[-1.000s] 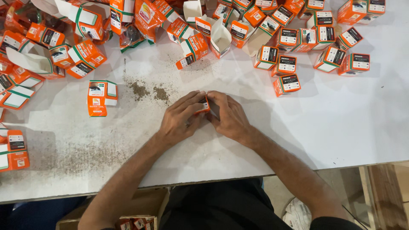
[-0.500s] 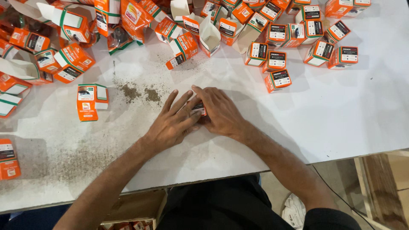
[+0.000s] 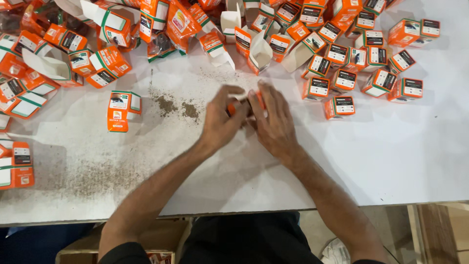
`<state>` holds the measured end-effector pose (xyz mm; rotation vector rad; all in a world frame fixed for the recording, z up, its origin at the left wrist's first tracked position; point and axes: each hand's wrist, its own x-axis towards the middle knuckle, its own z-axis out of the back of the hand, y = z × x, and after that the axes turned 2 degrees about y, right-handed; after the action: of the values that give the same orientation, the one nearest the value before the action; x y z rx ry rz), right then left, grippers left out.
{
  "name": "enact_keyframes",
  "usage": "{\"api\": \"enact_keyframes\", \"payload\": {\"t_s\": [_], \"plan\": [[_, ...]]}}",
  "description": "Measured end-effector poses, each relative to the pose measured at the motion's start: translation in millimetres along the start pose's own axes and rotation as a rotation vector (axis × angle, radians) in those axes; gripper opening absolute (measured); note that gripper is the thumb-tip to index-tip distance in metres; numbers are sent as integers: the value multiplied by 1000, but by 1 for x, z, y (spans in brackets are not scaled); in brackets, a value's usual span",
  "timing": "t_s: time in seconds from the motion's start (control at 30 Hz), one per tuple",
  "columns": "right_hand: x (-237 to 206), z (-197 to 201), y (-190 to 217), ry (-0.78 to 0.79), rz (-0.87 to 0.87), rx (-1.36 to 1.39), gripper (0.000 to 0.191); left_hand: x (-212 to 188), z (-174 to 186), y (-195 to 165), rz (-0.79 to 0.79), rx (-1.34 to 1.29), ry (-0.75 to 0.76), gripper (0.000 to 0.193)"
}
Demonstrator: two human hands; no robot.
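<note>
My left hand (image 3: 222,120) and my right hand (image 3: 273,122) meet at the middle of a white table (image 3: 400,151). Between their fingers they hold one small orange and white carton (image 3: 240,103), mostly hidden by the fingers. Both hands are closed around it just above the tabletop. Several closed orange cartons (image 3: 344,80) stand in rows to the right of my right hand. A flattened orange carton (image 3: 121,110) lies to the left of my left hand.
A heap of open and flattened orange cartons (image 3: 105,34) covers the far left and back of the table. Dark powder (image 3: 177,106) is spilled beside my left hand. More cartons (image 3: 15,164) lie at the left edge. A cardboard box (image 3: 78,252) sits under the table.
Both hands have stayed together on the small carton, lifting slightly and turning it. The view has shifted a little, so the table contents sit differently in frame.
</note>
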<state>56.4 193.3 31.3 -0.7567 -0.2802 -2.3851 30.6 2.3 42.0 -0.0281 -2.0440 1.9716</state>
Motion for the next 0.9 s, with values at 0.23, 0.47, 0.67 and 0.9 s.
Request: {"api": "enact_keyframes", "payload": {"t_s": [0.23,0.47,0.67,0.9], "plan": [[-3,-16,16,49,-232,908,64,68,121,11,-489,1026,-348,36],[-4,-16,11,244,-336,859,64,96,171,29,-249,1305,-90,50],[-4,-14,11,242,-480,929,67,26,153,12,-312,1045,279,34],[-4,-15,14,97,-331,745,65,-44,66,-7,-450,630,-47,39]]}}
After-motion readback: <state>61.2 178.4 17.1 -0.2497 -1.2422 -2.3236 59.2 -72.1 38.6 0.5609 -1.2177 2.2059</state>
